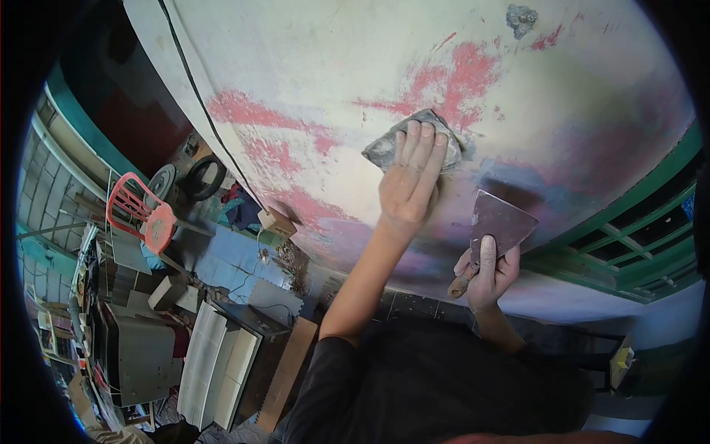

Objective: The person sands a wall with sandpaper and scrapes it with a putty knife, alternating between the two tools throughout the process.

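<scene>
item, left hand (411,177): open, fingers straight and close together, laid flat over a grey sheet; nothing gripped, dust on the fingers.

item, grey sheet (381,151): one, angular, smeared with pale dust; located between the left hand and the wall (318,44), edges showing to either side of the fingers.

item, right hand (491,277): closed around the handle of a scraper, thumb laid along it toward the blade; dusty.

item, scraper (504,228): one, broad flared blade, dull and marked; held in front of the wall, below and to the right of the grey sheet in view. whether the blade touches the wall: cannot tell.

item, wall: cream paint, with worn red patches (466,70) near the left hand, purple and blue tints lower down, one rough grey patch (521,21) near the upper edge.

surroundings: dark cable (194,78) along the wall; green window frame (651,177), right; red chair (159,226) and dark tyre (205,177), left; wooden plank (287,374) beside the person's dark sleeve (325,385).
</scene>
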`<act>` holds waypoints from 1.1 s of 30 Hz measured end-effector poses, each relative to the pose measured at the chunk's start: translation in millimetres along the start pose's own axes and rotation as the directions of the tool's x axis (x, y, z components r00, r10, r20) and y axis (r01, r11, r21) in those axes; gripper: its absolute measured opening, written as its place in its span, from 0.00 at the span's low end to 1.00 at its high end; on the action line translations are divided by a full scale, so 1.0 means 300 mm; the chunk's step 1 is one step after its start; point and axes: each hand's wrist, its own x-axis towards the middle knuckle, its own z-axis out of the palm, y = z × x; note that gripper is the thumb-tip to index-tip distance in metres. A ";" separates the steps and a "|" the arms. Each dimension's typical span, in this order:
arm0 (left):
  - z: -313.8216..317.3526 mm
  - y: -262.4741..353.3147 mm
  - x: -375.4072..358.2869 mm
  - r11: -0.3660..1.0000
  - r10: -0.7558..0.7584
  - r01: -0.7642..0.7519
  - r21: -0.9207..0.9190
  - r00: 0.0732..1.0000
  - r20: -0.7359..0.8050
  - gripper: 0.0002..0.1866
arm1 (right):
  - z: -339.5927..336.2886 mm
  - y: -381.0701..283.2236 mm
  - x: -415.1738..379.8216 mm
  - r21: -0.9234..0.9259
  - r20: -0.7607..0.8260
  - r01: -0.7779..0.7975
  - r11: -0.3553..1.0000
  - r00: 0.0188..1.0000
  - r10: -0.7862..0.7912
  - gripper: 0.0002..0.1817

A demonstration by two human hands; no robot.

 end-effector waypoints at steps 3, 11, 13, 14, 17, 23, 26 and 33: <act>-0.076 -0.091 0.103 0.981 -0.097 0.105 0.162 0.994 -0.058 0.21 | -0.026 0.002 0.001 -0.007 -0.007 0.010 1.000 1.000 -0.010 0.07; -0.069 -0.109 0.140 0.970 -0.119 0.146 0.193 0.982 -0.145 0.22 | -0.064 0.021 -0.019 -0.040 -0.100 -0.050 0.998 0.994 0.046 0.06; -0.024 -0.004 0.038 0.995 -0.075 0.071 0.063 0.995 0.060 0.25 | -0.064 0.034 -0.015 -0.011 -0.038 -0.043 0.999 0.998 0.043 0.06; -0.019 -0.001 0.020 0.995 -0.074 0.070 0.068 0.996 0.056 0.25 | -0.057 0.032 -0.008 -0.008 -0.032 -0.042 0.999 0.999 0.042 0.06; -0.024 -0.016 0.041 0.997 0.048 -0.050 0.053 0.998 0.033 0.24 | -0.026 0.014 0.013 -0.039 0.004 0.044 0.998 0.999 -0.044 0.08; -0.143 -0.268 0.356 0.954 -0.023 0.105 0.282 0.960 -0.280 0.16 | -0.042 -0.009 0.011 0.003 -0.031 0.042 0.999 0.999 -0.042 0.07; -0.070 -0.197 0.275 0.971 -0.016 0.076 0.229 0.967 -0.254 0.19 | -0.055 0.014 -0.006 0.004 -0.067 -0.017 1.000 0.998 0.017 0.07; -0.002 -0.033 0.047 0.998 0.065 -0.064 -0.010 0.998 0.024 0.28 | -0.033 0.004 0.006 -0.002 -0.008 0.020 1.000 1.000 -0.020 0.07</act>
